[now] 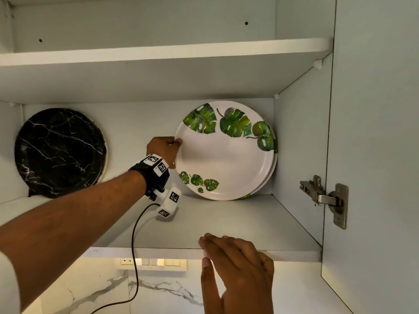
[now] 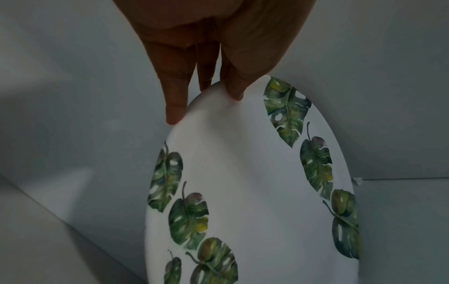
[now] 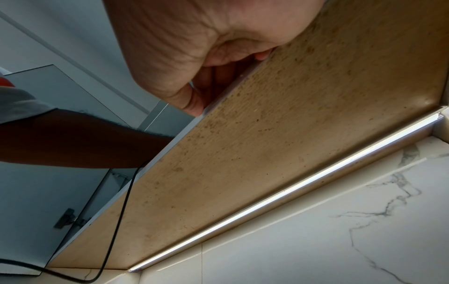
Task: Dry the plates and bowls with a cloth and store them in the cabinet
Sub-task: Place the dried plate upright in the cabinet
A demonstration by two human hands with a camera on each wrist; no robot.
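Head view: left hand (image 1: 163,148) reaching deep into the cabinet (image 1: 301,141), gripping the left rim of the front leaf-print plate (image 1: 223,152), thumb on the face, other fingers tucked behind the rim. Plate standing on edge on the lower shelf (image 1: 231,223), leaning toward the back wall at the right end. Second leaf-print plate (image 1: 274,164) showing only as a sliver of rim behind the first, touching it. Black marble-pattern plate (image 1: 60,151) leaning against the back wall at the left end, well apart from the leaf pair. Count of plates: three, being two leaf-print and one black. Right hand (image 1: 238,266) resting on the front edge of the lower shelf, fingers laid fairly straight over the top, thumb hanging below the edge, holding nothing else. Left wrist view adding the close detail: fingers (image 2: 177,92) extended and close together behind the rim of the plate (image 2: 243,182), thumb pressing on the front, a pinch rather than a full wrap; second plate not distinguishable here. Right wrist view showing what the head view is missing: the brown speckled underside of the cabinet (image 3: 267,144), a lit light strip (image 3: 279,196) along its rear, marble-look wall (image 3: 340,240) below, and the right hand (image 3: 194,57) hooking over the shelf's front edge. Black cable (image 1: 135,257) trailing from the left wrist. One hinge (image 1: 322,196) visible on the open right door, one switch panel (image 1: 154,262) under the cabinet.
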